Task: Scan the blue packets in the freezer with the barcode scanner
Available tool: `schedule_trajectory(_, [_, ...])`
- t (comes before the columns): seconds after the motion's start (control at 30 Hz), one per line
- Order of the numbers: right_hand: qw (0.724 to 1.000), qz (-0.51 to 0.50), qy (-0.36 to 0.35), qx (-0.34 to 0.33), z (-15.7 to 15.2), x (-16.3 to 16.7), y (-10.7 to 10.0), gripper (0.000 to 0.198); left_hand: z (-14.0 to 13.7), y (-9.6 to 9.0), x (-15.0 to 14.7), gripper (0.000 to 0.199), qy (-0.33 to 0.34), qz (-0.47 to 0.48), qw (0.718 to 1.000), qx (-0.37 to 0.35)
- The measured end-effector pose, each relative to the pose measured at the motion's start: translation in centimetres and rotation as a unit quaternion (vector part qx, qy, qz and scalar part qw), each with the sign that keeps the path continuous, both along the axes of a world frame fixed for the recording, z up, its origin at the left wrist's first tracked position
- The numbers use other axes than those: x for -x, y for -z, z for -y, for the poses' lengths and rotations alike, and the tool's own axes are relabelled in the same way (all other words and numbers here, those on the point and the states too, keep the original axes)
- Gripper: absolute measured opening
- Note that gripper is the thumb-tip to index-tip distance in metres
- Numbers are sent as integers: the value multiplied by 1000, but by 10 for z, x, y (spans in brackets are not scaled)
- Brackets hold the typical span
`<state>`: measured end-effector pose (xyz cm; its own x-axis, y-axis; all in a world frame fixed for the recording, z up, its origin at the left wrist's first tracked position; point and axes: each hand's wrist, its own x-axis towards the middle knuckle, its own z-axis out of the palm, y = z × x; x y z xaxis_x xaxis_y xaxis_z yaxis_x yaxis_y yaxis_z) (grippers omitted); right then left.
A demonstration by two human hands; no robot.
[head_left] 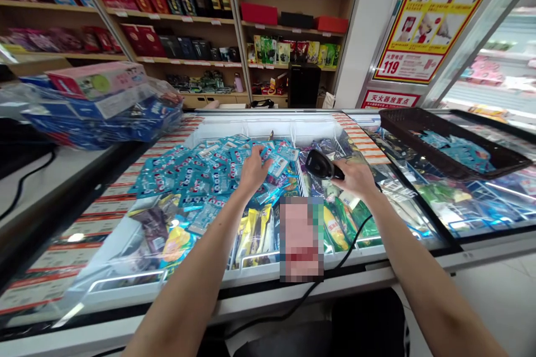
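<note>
My right hand (355,178) is wrapped around the handle of a black barcode scanner (320,164), its head facing left toward my other hand. A black cable (354,242) trails down from the scanner side. My left hand (253,172) is closed, thumb and fingers at the edge of a light-blue packet (277,166) with a white label. Around and left of that hand spreads a heap of similar blue packets (188,175) in the chest freezer (364,274). Yellow packs (253,228) and green packs (335,226) lie nearer me in the freezer.
A pixelated pinkish patch (299,234) covers the front middle. At right, a dark basket (494,167) holds more blue packets. Plastic-wrapped boxes (104,103) sit on the left. Stocked shelves (171,14) stand behind, and a white wire divider (300,178) splits the freezer.
</note>
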<state>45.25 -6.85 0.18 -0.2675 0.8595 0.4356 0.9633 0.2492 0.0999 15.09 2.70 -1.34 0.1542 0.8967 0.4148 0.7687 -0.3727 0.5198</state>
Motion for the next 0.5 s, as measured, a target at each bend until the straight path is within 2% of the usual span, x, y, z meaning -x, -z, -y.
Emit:
schedule_trajectory(0.13, [999,25,-22,-3,-1,22,-23,40,-3,7,7,42,14,113,993,-14])
schedule_trajectory(0.23, [999,27,-26,-11,-5,41,-30,36,-4,7,10,40,10,161,987,-22])
schedule_trajectory(0.37, [999,-7,-41,-27,-9,57,-16,36,0,7,11,40,-1,179,984,-18])
schedule_trajectory(0.5, [998,-22,-43,-31,-8,56,-1,38,4,6,8,40,-10,170,985,-15])
